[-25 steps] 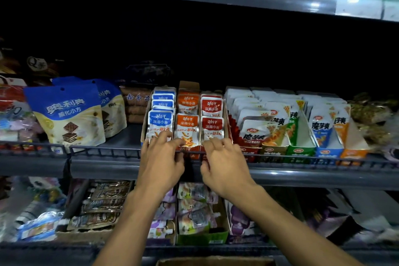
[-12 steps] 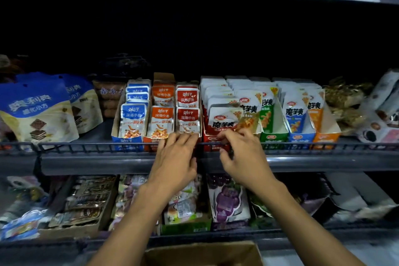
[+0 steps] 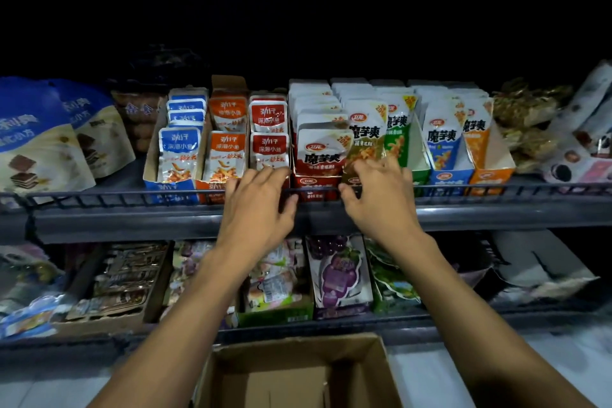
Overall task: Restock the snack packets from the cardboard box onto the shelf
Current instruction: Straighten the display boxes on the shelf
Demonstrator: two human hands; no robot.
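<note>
My left hand [image 3: 260, 205] lies over the shelf's front rail [image 3: 99, 199], its fingertips touching the front of the red small-fish packet tray [image 3: 269, 129]. My right hand [image 3: 377, 199] reaches over the same rail with fingers spread on the brown konjac packets [image 3: 362, 149], just right of the red konjac display box [image 3: 323, 159]. Neither hand carries a packet. The open cardboard box [image 3: 298, 374] stands low in front of me, and the part of its inside that shows holds nothing.
Blue [image 3: 178, 156] and orange [image 3: 228, 152] small-fish trays stand left of my hands; green, blue and orange konjac boxes [image 3: 443, 149] stand to the right. Big blue biscuit bags [image 3: 39, 142] fill the far left. A lower shelf [image 3: 331, 275] holds more snacks.
The view has dropped and shifted, showing more of the cardboard box. Both hands moved right along the rail, from the small-fish trays to the red and brown konjac boxes.
</note>
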